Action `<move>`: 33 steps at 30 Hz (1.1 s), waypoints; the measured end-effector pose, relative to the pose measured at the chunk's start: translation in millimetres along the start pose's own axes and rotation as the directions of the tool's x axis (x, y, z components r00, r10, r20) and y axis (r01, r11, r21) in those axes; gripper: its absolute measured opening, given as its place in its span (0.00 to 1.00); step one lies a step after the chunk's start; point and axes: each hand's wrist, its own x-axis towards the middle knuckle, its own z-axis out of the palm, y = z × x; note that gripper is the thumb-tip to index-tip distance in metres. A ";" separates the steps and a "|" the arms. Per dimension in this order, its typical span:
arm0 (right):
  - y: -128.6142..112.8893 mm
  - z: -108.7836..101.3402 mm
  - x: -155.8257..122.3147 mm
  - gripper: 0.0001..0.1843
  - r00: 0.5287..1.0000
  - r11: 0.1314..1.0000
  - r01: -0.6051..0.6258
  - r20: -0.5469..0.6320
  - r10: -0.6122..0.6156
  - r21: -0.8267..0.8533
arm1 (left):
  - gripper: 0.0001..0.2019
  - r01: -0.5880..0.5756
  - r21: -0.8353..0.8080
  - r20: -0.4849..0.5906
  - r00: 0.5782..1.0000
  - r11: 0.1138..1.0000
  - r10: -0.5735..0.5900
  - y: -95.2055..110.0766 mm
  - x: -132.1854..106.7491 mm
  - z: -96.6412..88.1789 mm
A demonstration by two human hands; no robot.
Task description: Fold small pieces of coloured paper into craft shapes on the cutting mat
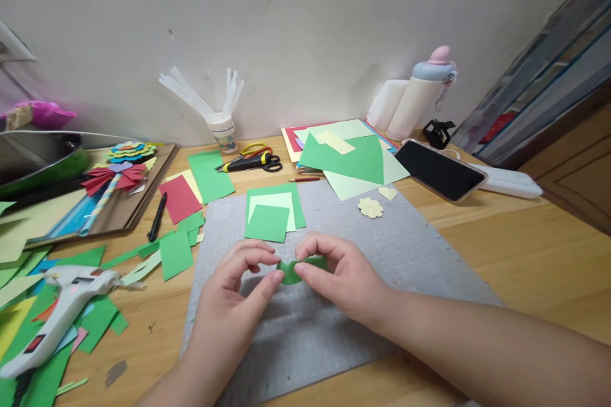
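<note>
Between both hands a small green paper strip (292, 272) is held just above the grey cutting mat (382, 305). My left hand (243, 286) pinches its left end between thumb and fingers. My right hand (341, 273) grips the strip at its middle and right, covering part of it; the paper looks bent or folded there. Beyond the hands lie stacked green paper squares (268, 224) with a pale green sheet between them. A cream paper flower (370, 207) and a cream paper heart (387, 193) rest on the mat's far right.
A white hot glue gun (71, 311) lies among green scraps at the left. Behind are a yellow-black utility knife (245, 162), a cup of white sticks (222, 130) and a pile of paper sheets (344, 159). At the right are a phone (439, 168) and a bottle (415, 98).
</note>
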 end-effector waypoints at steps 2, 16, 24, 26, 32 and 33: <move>-0.2 0.7 -1.2 0.03 0.998 0.997 0.066 -0.019 -0.067 -0.036 | 0.06 -0.059 0.080 0.000 0.998 0.995 0.059 1.3 -1.0 -1.3; -2.4 0.9 -1.8 0.02 0.969 0.959 0.247 0.041 -0.243 -0.137 | 0.08 -0.249 0.232 0.031 0.968 0.940 0.248 11.2 -6.0 -1.8; -3.0 1.8 -3.5 0.04 0.977 0.962 0.214 0.055 -0.208 -0.168 | 0.08 -0.291 0.236 0.046 0.956 0.927 0.289 11.2 -5.5 0.2; -2.9 1.8 -4.6 0.03 0.981 0.967 0.193 0.062 -0.185 -0.169 | 0.08 -0.313 0.237 0.058 0.950 0.920 0.308 11.3 -6.3 -0.5; -1.4 -0.6 -5.3 0.13 0.983 0.995 0.098 -0.156 -0.102 -0.032 | 0.12 -0.475 0.393 0.025 0.861 0.787 0.507 13.9 -9.1 -5.8; -1.8 -0.6 -5.0 0.07 0.982 0.998 0.047 -0.185 -0.040 0.031 | 0.13 -0.506 0.428 0.021 0.834 0.749 0.551 14.4 -9.4 -6.7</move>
